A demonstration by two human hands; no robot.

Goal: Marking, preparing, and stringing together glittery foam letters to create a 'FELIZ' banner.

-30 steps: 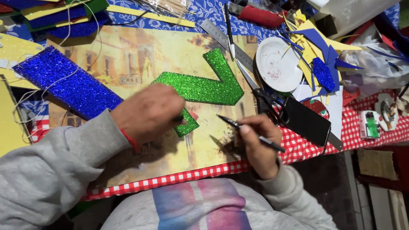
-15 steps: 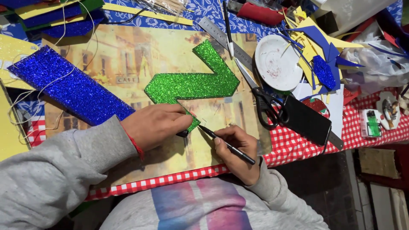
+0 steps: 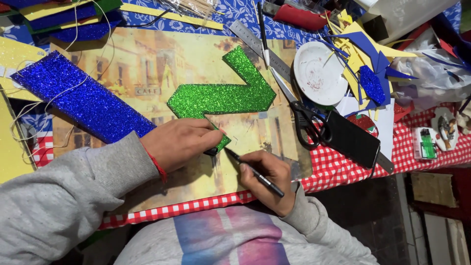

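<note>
So on the far left there's a long blue glitter foam strip [image 3: 81,100] lying slanted across a big board printed with a yellowish street picture [image 3: 147,64], which sits on the desk's red checked cloth [image 3: 343,169]. Moving in, the left hand [image 3: 179,143] lies flat with its fingers pressed down on the lower tail of the green glitter foam shape [image 3: 223,95], a chunky angular cutout lying flat in the middle of the board. Compared with a second ago that hand has slid down off the shape's body, so way more of the green shows now, and only the bottom tip is pinned. Right next to it, the right hand [image 3: 267,179] has its fingers closed around a black pen [image 3: 254,172], and the tip has come up to the edge of the green tail just beside the left fingers, where a moment back it sat further off. To me that reads as working along that lower edge. Further right: a metal ruler [image 3: 260,49], black scissors [image 3: 306,125], a white plate [image 3: 320,72], a black phone [image 3: 352,142], then a heap of yellow and blue foam scraps [image 3: 365,64].
</note>
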